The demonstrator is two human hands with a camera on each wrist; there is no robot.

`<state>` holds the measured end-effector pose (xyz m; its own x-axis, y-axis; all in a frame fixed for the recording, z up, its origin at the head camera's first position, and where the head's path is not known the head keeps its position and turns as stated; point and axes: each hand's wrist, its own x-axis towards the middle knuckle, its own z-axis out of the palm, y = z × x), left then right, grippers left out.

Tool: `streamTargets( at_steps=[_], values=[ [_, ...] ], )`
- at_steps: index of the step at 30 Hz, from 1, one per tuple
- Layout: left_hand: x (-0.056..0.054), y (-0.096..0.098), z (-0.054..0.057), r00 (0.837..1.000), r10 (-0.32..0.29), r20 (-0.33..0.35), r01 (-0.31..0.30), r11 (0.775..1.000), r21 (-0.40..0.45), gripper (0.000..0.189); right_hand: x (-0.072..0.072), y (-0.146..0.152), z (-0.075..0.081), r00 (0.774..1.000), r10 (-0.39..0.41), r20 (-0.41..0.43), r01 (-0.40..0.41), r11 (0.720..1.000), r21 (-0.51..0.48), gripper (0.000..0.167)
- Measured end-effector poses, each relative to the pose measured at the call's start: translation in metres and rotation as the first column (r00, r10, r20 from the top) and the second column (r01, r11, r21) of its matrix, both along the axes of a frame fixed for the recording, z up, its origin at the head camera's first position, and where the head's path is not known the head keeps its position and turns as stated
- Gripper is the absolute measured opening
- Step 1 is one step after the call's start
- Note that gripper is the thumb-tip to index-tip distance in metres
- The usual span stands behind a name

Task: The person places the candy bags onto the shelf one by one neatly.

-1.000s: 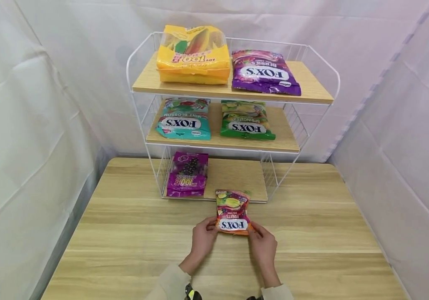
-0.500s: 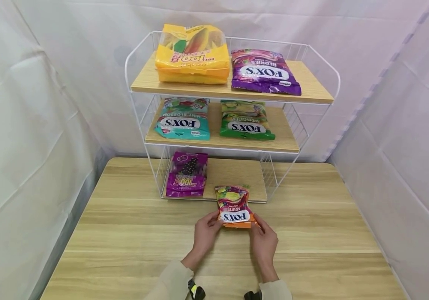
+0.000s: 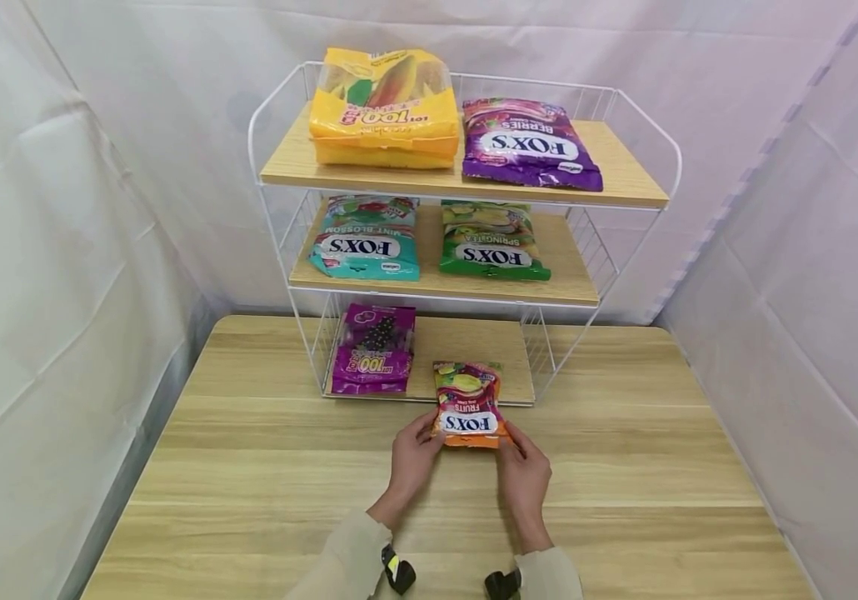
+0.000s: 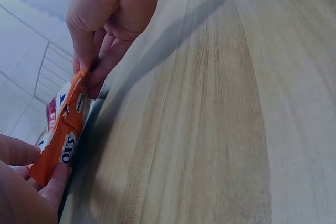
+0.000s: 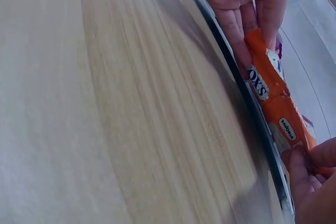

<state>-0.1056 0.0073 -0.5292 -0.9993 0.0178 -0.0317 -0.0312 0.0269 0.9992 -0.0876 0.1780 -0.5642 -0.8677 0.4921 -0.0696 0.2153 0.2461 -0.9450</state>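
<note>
A red and orange candy bag (image 3: 468,407) with a FOX'S FRUITS label is held by both hands at its near edge. My left hand (image 3: 413,459) pinches its left near corner, and my right hand (image 3: 525,473) pinches the right one. The bag's far end reaches over the front of the bottom shelf (image 3: 466,342). In the left wrist view the orange end of the bag (image 4: 67,124) shows between the fingers of both hands. The right wrist view shows thumbs and fingers on either side of the orange end (image 5: 274,98).
A white wire rack (image 3: 444,295) has wooden shelves. Its bottom shelf bears a purple candy bag (image 3: 374,348) at left. Above sit a teal bag (image 3: 366,238) and a green bag (image 3: 493,240); on top, a yellow bag (image 3: 384,108) and a violet bag (image 3: 529,144). Fabric walls flank the wooden table (image 3: 264,467).
Both hands have moved the fruit candy bag forward, so that it lies farther over the bottom shelf's front edge. The other bags have stayed in place.
</note>
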Motion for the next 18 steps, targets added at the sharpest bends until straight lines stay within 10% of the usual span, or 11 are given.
streamTargets(
  at_steps=[11,18],
  values=[
    [-0.019,0.005,-0.041,1.000,0.020,-0.019,-0.021,1.000,-0.024,0.045,-0.008,0.004,-0.004,0.996,0.061,-0.060,-0.062,0.998,0.001,0.031],
    [-0.024,0.001,-0.028,0.998,-0.040,-0.039,0.040,0.999,-0.001,0.046,-0.013,0.009,-0.008,0.989,0.125,-0.077,-0.122,0.992,0.045,0.032]
  ],
)
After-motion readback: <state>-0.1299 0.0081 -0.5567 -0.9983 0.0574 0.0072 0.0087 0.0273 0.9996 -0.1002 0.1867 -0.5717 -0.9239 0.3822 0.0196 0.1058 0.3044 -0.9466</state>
